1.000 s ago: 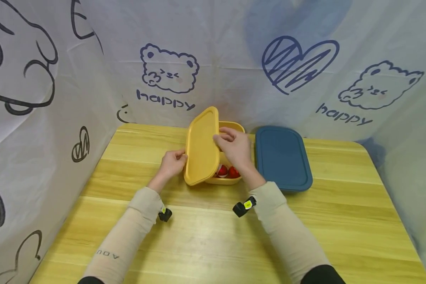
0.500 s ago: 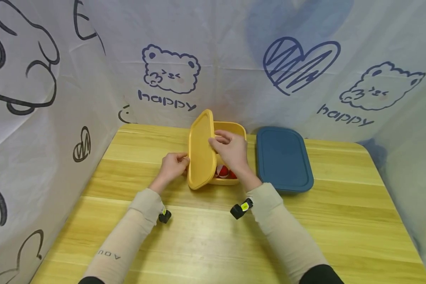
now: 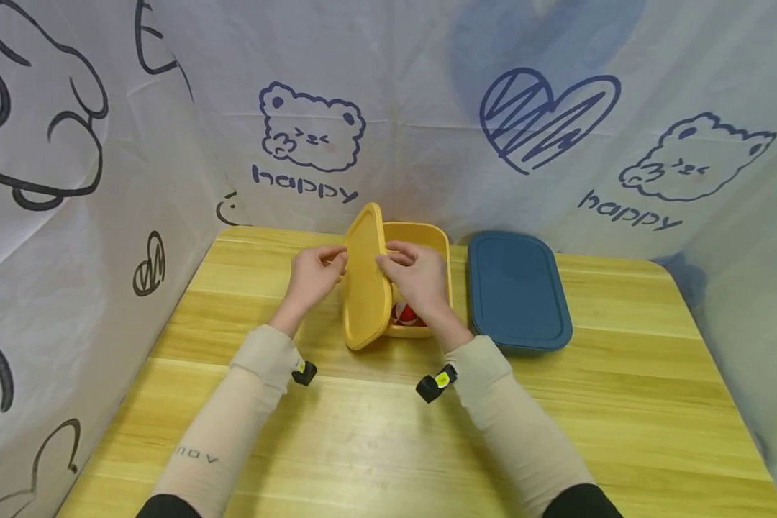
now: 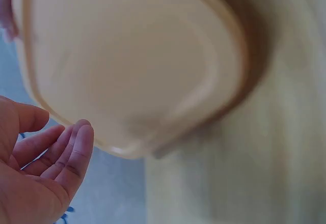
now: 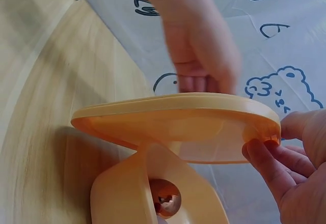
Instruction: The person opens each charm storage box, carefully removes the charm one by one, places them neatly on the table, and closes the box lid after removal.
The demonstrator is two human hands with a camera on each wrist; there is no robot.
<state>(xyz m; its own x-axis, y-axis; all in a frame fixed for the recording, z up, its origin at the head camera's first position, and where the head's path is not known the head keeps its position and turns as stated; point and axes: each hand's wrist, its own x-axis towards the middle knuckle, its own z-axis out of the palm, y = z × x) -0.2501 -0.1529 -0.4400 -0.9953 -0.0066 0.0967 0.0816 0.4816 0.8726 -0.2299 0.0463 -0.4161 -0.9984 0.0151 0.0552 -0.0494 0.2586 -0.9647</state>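
My right hand [image 3: 421,277] pinches the right edge of a yellow lid [image 3: 365,288], thumb on one face and fingers on the other, as the right wrist view shows. The lid stands tilted on its long side over the left part of a yellow container [image 3: 427,232]. My left hand [image 4: 46,168] is at the lid's left edge with thumb and fingers apart and fingertips close to the rim. Inside the container lies a red and white ball [image 3: 404,314], partly hidden by the lid and the right wrist. The right wrist view shows a rounded reddish thing [image 5: 167,197] inside it.
A dark blue lidded container [image 3: 518,291] stands just right of the yellow one. Both are near the back edge of the wooden table [image 3: 362,432]. A white curtain with drawings [image 3: 421,144] hangs behind and along the left side.
The lid has turned more upright and shifted slightly left, with my right hand following it. My left hand has moved up along the lid's edge, away from its lower part.
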